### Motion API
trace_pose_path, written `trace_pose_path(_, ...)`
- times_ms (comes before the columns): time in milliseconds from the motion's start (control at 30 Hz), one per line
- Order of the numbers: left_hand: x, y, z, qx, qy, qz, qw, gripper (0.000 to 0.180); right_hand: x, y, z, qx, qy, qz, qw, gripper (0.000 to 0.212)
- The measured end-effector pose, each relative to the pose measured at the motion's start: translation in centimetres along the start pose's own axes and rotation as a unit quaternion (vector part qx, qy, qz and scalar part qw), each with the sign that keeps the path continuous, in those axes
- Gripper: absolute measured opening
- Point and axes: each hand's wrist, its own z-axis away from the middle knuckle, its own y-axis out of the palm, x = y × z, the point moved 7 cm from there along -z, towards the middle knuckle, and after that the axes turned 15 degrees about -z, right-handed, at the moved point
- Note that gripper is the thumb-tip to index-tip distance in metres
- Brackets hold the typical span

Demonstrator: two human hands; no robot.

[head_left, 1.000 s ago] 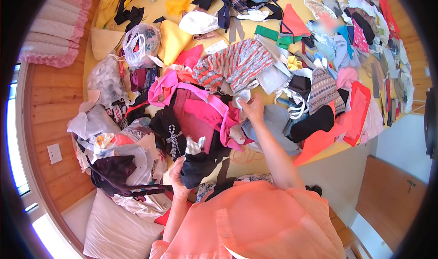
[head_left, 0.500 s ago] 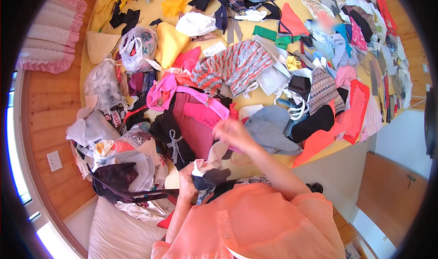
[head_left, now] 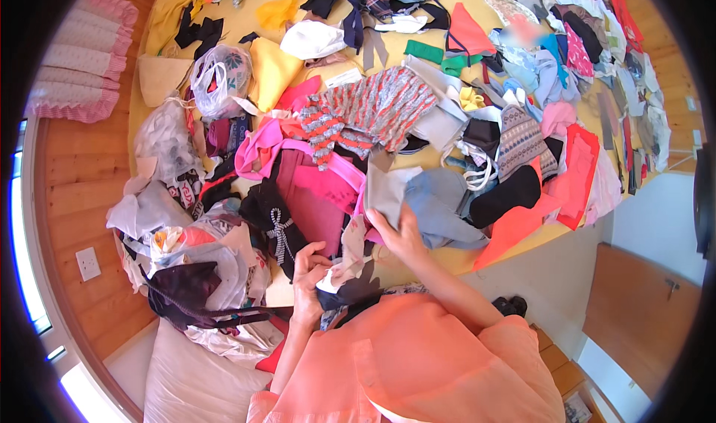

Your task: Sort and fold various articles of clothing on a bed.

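The right hand's fingers are closed on the lower end of a grey cloth [head_left: 386, 192], just right of the maroon-and-pink cloth [head_left: 322, 188]; the right hand [head_left: 403, 237] probably grips there to keep it spread. The left hand [head_left: 307, 274] has bent fingers beside a pale scrap [head_left: 350, 250] and dark cloth [head_left: 332, 299], nearer the wearer than the maroon-and-pink cloth; whether they pinch anything, I cannot tell. Keeping these close likely leaves both hands within reach of each other. Beyond and left of that cloth, a clear plastic bag [head_left: 216, 95] contains bundled items, their kind unclear.
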Motion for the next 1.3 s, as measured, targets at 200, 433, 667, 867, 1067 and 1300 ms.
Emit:
trace_pose_path(200,-2.8,2.3,1.1,0.077,0.249,-0.224,0.939,0.024,-1.4,-6.9,6.2,-0.043,0.122,-0.066,0.989,0.026)
trace_pose_path(433,-1.7,1.9,2.4,0.062,0.231,-0.227,0.944,0.025,0.4,-15.5,8.1,-0.231,0.044,-0.348,0.908,0.023)
trace_pose_path(667,-2.6,2.6,2.7,0.069,0.262,-0.249,0.93,0.024,0.1,-22.7,14.3,-0.406,-0.035,-0.199,0.891,0.023)
trace_pose_path(867,-3.2,2.5,2.6,0.093,0.229,-0.187,0.951,0.022,0.4,-28.0,17.5,-0.521,-0.075,-0.163,0.834,0.025)
trace_pose_path(1067,-3.7,2.5,2.8,0.093,0.275,-0.206,0.934,0.023,-0.7,-27.1,12.6,-0.465,-0.088,0.055,0.879,0.028)
trace_pose_path(1300,-1.4,2.5,3.3,0.1,0.188,-0.212,0.954,0.025,-2.2,-16.2,1.7,-0.238,-0.102,0.258,0.931,0.015)
